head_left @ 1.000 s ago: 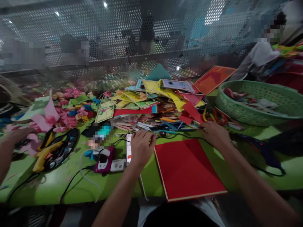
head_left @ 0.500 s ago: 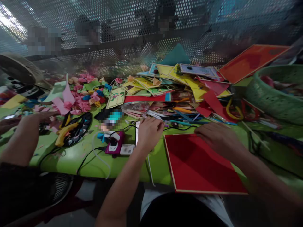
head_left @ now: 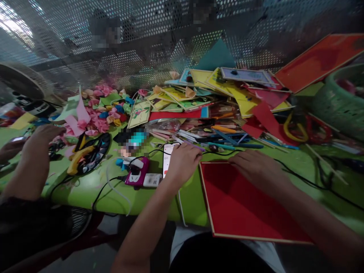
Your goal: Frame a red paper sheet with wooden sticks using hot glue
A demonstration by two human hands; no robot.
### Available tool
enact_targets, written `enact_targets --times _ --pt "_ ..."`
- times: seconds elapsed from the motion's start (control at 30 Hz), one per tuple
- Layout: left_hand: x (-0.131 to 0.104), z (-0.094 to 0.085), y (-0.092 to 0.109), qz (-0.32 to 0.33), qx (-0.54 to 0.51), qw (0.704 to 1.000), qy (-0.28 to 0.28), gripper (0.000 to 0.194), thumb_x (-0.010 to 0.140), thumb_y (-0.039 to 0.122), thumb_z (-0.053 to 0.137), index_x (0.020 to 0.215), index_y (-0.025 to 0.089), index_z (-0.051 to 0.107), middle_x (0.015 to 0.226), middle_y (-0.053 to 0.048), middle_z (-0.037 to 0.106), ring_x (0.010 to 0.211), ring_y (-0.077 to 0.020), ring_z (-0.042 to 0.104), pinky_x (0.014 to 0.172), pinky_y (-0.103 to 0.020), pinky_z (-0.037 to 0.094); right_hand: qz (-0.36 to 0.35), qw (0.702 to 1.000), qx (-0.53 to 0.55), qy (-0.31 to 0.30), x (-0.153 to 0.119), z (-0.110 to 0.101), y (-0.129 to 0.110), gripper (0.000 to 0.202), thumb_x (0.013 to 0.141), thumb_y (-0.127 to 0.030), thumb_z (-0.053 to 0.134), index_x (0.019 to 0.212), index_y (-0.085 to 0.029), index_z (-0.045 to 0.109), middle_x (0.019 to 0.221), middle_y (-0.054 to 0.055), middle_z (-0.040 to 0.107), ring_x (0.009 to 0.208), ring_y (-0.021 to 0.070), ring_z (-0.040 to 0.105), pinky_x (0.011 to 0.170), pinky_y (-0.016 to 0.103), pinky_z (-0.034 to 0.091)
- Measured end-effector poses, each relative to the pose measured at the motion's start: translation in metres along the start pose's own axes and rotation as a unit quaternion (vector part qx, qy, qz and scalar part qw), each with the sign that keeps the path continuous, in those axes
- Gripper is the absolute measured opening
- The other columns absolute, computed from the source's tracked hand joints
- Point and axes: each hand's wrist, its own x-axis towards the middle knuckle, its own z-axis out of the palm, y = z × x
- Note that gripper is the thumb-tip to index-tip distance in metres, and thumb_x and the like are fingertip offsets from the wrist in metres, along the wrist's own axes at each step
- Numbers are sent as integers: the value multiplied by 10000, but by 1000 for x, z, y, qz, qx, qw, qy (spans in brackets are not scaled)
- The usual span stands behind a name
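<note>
Taking 12 o'clock as straight ahead of your seat, the red board [head_left: 241,212] lies at 1 o'clock on the green counter [head_left: 192,201], its near edge jutting past the counter's front. Your right grip [head_left: 257,167] sits over its far edge with fingers loosely curved; I cannot tell whether they pinch it. For good control, I would press with flat fingers on the supported part, spare the pale edging strips, and watch the black cable [head_left: 220,154] just beyond that edge. The board has no end that points anywhere: its left side runs roughly 11:30 to 5:30 and its near side about 9 to 3. It looks almost square at this slant, so its long axis is unclear. At 11 o'clock, your left grip [head_left: 184,159] has bent fingers and partly covers a phone [head_left: 167,161]; whether it holds anything is hidden. Farther off at 12 come loose pencils [head_left: 190,136], then heaped decorated cards [head_left: 196,77], with a green basket [head_left: 330,94] at 2 and a perforated screen [head_left: 148,64] behind
</note>
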Motion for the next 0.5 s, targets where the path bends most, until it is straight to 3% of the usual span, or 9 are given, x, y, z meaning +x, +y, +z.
enact_targets --times 0.3,0.4,0.5 --pt "1 11 5 54 18 997 -46 79 987 266 686 963 223 747 1048 -25 772 1068 -259 659 891 -392 436 24 999 26 -17 5 4 -4 231 1025 -166 521 1059 -197 747 940 71 788 856 233 693 775 357 467" --pt "2 12 4 56 26 997 -48 69 987 257 683 953 229 737 1024 -31 766 1053 -257 655 872 -380 439 73 995 57 27 2 -9 6 224 1032 -203 537 1097 -208 751 990 77 798 909 241 710 818 369 500" --pt "4 12 4 48 31 997 -51 58 981 246 686 949 233 732 1015 -31 763 1039 -255 655 861 -376 438 168 976 87 109 -12 -28 23 190 1025 -248 575 1078 -235 758 1016 74 800 940 247 726 853 382 531"
